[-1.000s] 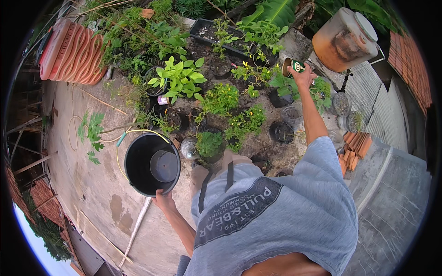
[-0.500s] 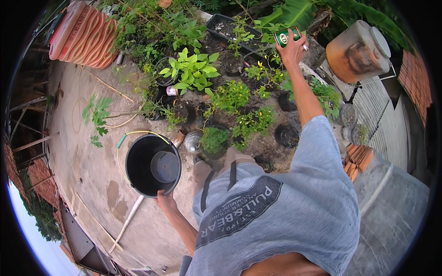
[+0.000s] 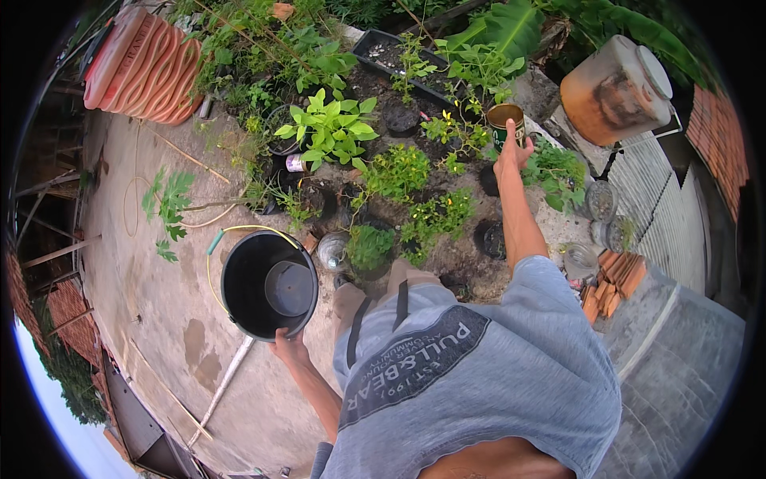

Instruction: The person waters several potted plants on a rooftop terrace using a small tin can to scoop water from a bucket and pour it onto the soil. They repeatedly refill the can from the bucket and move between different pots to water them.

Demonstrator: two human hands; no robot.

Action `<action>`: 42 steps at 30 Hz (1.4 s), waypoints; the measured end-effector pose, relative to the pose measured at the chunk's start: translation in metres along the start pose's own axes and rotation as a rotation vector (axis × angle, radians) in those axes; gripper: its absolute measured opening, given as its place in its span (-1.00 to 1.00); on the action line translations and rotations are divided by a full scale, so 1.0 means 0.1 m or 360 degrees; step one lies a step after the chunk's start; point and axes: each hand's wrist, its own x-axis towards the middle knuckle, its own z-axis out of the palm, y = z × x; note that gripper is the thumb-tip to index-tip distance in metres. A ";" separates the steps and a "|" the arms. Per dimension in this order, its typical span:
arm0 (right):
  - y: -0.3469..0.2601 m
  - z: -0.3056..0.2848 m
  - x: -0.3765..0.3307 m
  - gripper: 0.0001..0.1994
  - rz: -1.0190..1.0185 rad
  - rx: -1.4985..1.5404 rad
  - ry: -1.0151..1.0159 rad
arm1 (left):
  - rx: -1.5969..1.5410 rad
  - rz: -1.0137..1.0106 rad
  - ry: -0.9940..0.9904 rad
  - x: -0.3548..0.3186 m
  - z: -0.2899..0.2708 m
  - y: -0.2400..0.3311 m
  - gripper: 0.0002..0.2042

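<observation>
My left hand grips the near rim of a black bucket, tilted so its inside faces up at me. Some water seems to lie at its bottom, though I cannot tell for sure. A yellow wire handle with a green grip hangs over its left side. Out at the right, my right hand is closed round a green tin can, whose open top and brownish inside show. The can is upright or nearly so, beside a leafy plant and above the potted plants.
Several potted plants fill the soil bed ahead. A black planter trough lies at the back. An orange-stained plastic drum stands at the right, near stacked roof tiles. A coiled orange hose is at far left.
My right hand has drawn the can back toward me and turned it from lying on its side to mouth up. The bucket in my left hand has shifted very slightly right.
</observation>
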 end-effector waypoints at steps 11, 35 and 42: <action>3.12 -2.59 -0.47 0.02 0.0735 0.0142 0.0465 | 0.0194 -0.0055 -0.0239 0.04 0.45 0.03 -0.41; 1.33 -1.06 -1.70 0.02 0.0213 -0.0472 -0.0951 | 0.1008 0.1504 -0.1635 -1.31 2.38 0.10 -0.26; 1.16 -0.73 -1.86 0.04 0.0194 -0.0172 -0.0966 | 0.1037 0.2215 -0.1596 -1.84 2.67 0.34 -0.26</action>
